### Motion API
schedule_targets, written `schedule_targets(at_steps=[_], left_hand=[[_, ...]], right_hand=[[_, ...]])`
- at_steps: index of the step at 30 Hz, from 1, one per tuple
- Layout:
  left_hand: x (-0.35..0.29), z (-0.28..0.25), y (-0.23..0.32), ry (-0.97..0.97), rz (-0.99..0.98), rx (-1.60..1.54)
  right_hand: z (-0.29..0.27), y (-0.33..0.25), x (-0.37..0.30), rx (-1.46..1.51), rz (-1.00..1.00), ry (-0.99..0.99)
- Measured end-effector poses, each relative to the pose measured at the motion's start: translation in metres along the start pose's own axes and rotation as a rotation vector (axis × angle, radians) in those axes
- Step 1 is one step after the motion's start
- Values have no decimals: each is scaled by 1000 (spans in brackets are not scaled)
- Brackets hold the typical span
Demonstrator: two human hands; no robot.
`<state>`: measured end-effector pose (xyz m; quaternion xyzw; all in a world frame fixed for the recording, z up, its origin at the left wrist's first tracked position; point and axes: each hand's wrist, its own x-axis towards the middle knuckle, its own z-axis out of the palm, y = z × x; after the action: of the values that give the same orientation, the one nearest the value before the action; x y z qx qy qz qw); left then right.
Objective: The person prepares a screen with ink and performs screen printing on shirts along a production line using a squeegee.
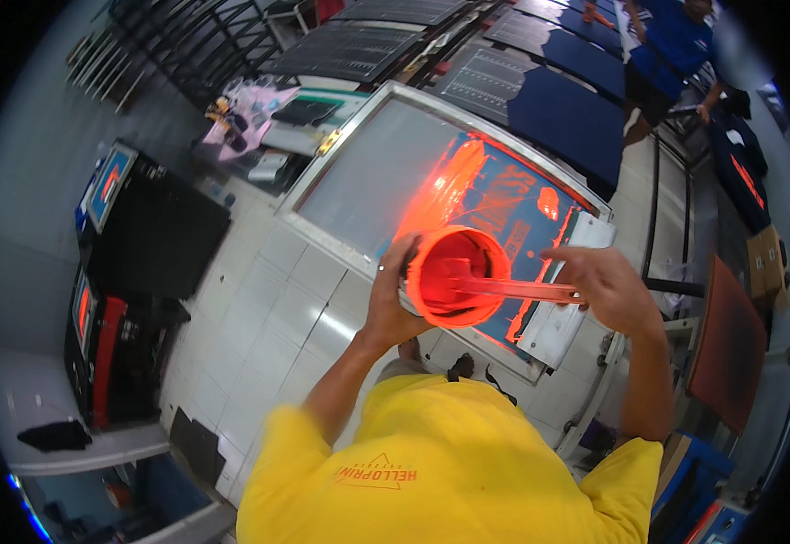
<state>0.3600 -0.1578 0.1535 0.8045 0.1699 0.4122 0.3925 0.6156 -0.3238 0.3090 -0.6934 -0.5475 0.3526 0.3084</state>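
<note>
My left hand (387, 295) is wrapped around the side of a tub (502, 263) tilted so its mouth faces up at me. Bright orange-red ink (440, 276) coats its inside and rim. Between the fingers of my right hand (614, 286) is the end of an ink-smeared spatula (531, 289), whose far end dips into the tub. Under both hands lies a screen-printing frame (327, 241) with a grey and blue mesh (368, 168). Streaks of ink (454, 181) cover part of the mesh. A squeegee (544, 340) with ink along its edge rests across the right side.
Several printing boards (476, 82) stretch away beyond the frame, some with dark blue cloth (567, 118). A cluttered side table (254, 118) stands at the far left. Another person (671, 45) in blue is at the upper right. A brown panel (728, 340) stands at right.
</note>
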Motion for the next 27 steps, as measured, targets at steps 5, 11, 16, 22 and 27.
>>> schedule_targets(at_steps=[5,11,16,22,27], left_hand=[[-81,-56,-8,235,-339,62],[-173,-139,-30,623,-499,72],[-237,-177,-99,719,-627,262],[-316,-184,-224,717,-819,149],[-354,-170,-334,583,-984,68]], right_hand=[[15,8,-7,178,-181,182],[91,11,-4,149,-226,17],[186,-4,7,204,-32,-226],[328,29,30,-118,90,-346],[452,121,34,-188,213,-443]])
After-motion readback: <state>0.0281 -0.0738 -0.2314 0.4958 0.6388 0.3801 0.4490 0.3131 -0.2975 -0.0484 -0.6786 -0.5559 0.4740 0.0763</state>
